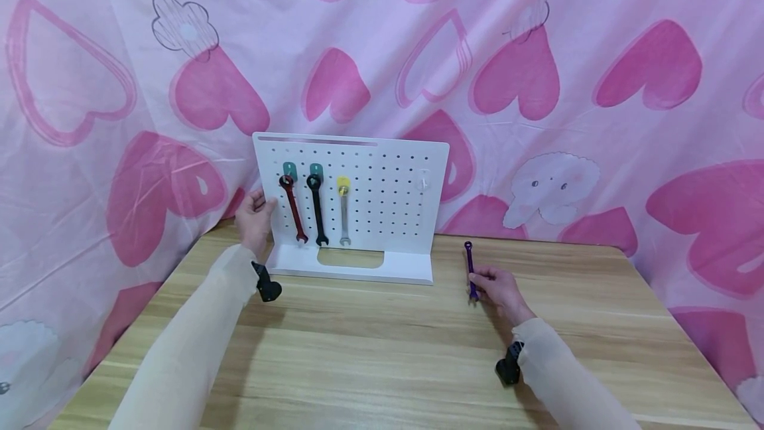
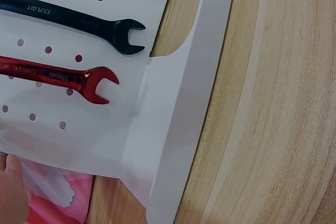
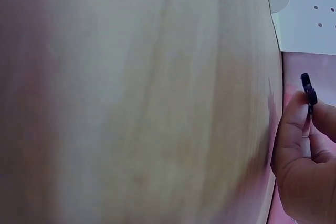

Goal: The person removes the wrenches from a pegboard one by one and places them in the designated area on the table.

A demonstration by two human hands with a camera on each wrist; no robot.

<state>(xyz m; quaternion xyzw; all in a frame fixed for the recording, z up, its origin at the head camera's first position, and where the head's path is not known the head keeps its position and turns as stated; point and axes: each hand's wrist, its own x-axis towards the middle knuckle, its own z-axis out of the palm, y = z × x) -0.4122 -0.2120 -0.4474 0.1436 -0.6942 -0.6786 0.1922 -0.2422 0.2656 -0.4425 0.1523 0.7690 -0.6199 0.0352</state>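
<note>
My right hand (image 1: 500,292) pinches a purple combination wrench (image 1: 469,261) near its lower end, above the tabletop right of the pegboard. In the right wrist view only a dark end of that wrench (image 3: 310,90) shows between thumb and finger. My left hand (image 1: 254,221) grips the left edge of the white pegboard (image 1: 388,204), its fingers partly hidden. On the board hang a red wrench (image 1: 293,210), a black wrench (image 1: 318,210) and a silver wrench (image 1: 344,214), jaws downward. The left wrist view shows the red wrench (image 2: 58,76) marked 13mm.
Green hooks (image 1: 290,169) carry the red and black wrenches; a yellow hook (image 1: 343,183) carries the silver one. A clear hook (image 1: 423,181) is at the board's right. The board stands near the back of the wooden table (image 1: 358,344), before a pink heart-patterned cloth (image 1: 370,25).
</note>
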